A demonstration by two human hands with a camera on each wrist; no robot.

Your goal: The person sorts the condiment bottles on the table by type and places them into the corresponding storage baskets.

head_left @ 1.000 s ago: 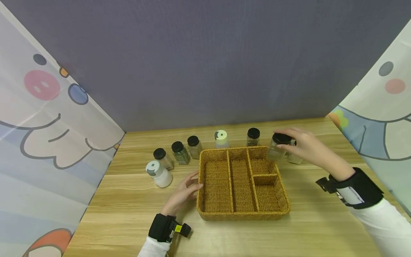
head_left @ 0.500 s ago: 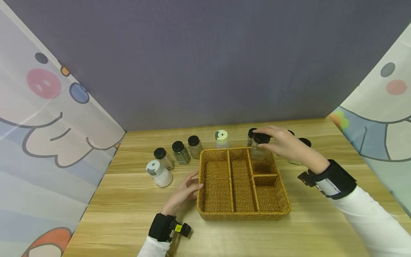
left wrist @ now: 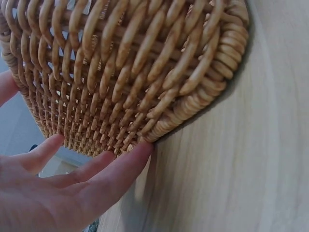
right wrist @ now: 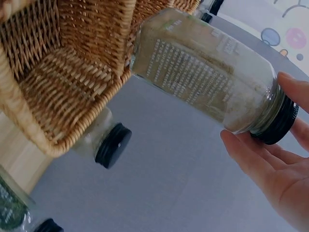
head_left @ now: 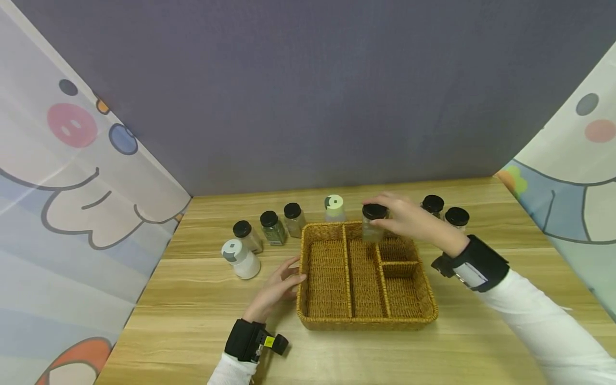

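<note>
My right hand (head_left: pixel 401 216) pinches a glass spice jar (right wrist: pixel 193 72) by the neck just below its black lid. Brownish powder and white print show through the glass in the right wrist view. In the head view this jar (head_left: pixel 372 229) hangs upright over the back rim of a woven divided basket (head_left: pixel 366 324), near the middle compartment. My left hand (head_left: pixel 276 289) rests against the basket's left side. Its fingers (left wrist: pixel 113 181) lie nearly straight along the outer wicker wall (left wrist: pixel 130 72) in the left wrist view, touching it low down near the table.
Left of the basket stand a white jar (head_left: pixel 242 260) and several black-lidded spice jars (head_left: pixel 272 229). A pale-lidded bottle (head_left: pixel 334 208) is behind it. Two more black-lidded jars (head_left: pixel 456 217) are at the right. A grey panel (head_left: pixel 317 96) backs the wooden table (head_left: pixel 192 310).
My right hand has carried the spice jar leftward from the basket's back right corner to above the middle compartment's back end. The left hand and basket have stayed in place.
</note>
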